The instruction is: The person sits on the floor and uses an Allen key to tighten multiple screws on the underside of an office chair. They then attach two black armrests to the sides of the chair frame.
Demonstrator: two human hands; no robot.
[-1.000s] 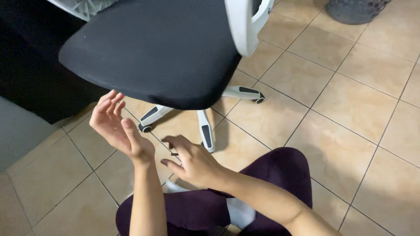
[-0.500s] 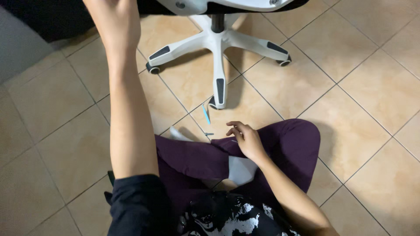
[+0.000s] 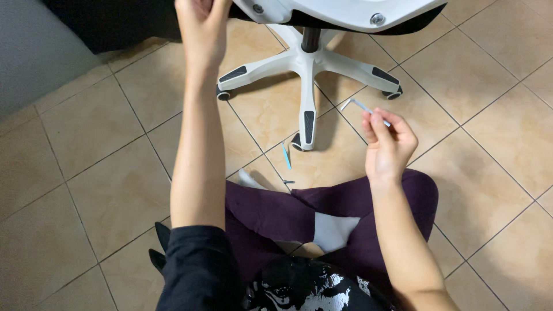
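Glossy white plastic chair base [image 3: 299, 63], shiny metal hex key [image 3: 358, 105]

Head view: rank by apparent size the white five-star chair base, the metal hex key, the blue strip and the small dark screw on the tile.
1. White five-star chair base, far the largest.
2. L-shaped metal hex key in the right hand; it is nearer the camera, so its lead over the strip is unsure.
3. Thin blue strip.
4. Small dark screw.
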